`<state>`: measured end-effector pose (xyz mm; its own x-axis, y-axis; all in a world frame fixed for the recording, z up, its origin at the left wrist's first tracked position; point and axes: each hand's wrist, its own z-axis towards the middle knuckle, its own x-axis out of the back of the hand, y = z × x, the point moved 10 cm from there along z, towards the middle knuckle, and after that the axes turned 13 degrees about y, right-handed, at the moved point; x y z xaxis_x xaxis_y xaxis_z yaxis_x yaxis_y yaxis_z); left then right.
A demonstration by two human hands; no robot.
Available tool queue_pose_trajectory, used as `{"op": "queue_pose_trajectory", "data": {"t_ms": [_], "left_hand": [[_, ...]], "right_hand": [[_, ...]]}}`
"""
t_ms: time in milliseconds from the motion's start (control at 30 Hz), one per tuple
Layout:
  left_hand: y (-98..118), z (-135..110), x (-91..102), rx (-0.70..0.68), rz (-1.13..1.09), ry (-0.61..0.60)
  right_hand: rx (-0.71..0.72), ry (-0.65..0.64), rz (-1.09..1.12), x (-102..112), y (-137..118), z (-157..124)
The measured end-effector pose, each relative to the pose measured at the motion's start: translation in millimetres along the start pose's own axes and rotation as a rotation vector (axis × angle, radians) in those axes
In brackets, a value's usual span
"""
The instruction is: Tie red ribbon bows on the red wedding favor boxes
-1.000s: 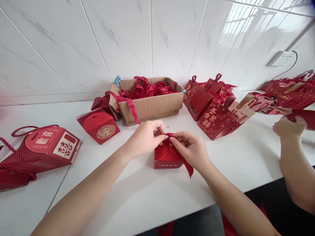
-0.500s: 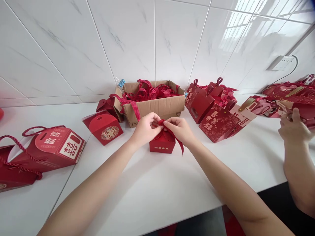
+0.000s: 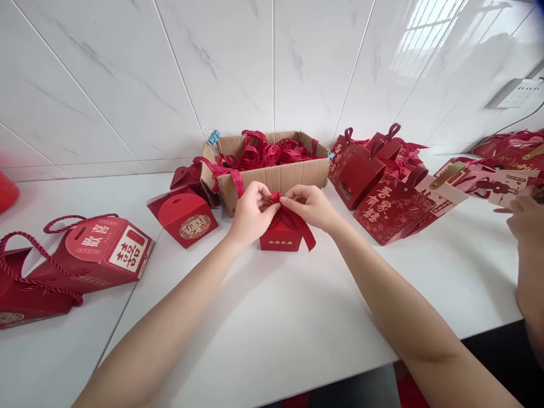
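Observation:
A small red gift box (image 3: 280, 240) with pale lettering on its front stands on the white table. Just above its folded top, red ribbon (image 3: 306, 233) is gathered into a knot or loop, and one tail hangs down the box's right side. My left hand (image 3: 251, 211) pinches the ribbon from the left. From the right, my right hand (image 3: 309, 205) grips it between thumb and forefinger. The fingertips of both hands nearly meet at the knot and partly hide it.
Behind the box stands a cardboard box (image 3: 276, 177) full of red ribbon. Red gift boxes (image 3: 183, 218) sit to the left, with rope-handled ones (image 3: 100, 255) farther out. Several gift bags (image 3: 382, 207) stand right. A co-worker's hand (image 3: 527, 212) is at the right edge.
The view has shifted slightly. Both my hands stay at the knot, raised a little above the box top, and the right ribbon tail now spreads wider. The co-worker's hand has moved toward the right edge.

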<state>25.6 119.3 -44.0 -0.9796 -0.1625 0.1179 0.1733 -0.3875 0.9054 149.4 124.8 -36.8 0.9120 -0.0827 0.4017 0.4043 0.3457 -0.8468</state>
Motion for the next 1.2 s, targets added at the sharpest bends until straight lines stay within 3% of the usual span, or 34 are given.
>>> {"op": "queue_pose_trajectory", "data": {"t_ms": [300,467,633,1033,1133,1200], "left_hand": [[4.9,-2.0,-0.3,-0.037,0.036,-0.005],[4.0,-1.9,-2.8,-0.02,-0.013,-0.034],[7.2,-2.8,0.2,-0.089,0.075,-0.011],[10.2,-4.7,2.3,-0.088,0.107,0.034],[13.2,-2.7,10.1,-0.08,0.257,0.066],[11.5,-3.1,10.0,-0.022,0.394,-0.005]], "right_hand": [[-0.187,-0.054,0.167,-4.1,11.1,-3.8],[-0.209,-0.052,0.225,-5.7,13.4,-3.7],[-0.22,-0.029,0.232,-4.1,16.1,-3.2],[-0.335,-0.122,0.317,-10.8,18.3,-8.6],[-0.366,-0.122,0.332,-10.6,21.6,-8.5],[-0.379,-0.128,0.335,-10.8,23.0,-8.3]]}}
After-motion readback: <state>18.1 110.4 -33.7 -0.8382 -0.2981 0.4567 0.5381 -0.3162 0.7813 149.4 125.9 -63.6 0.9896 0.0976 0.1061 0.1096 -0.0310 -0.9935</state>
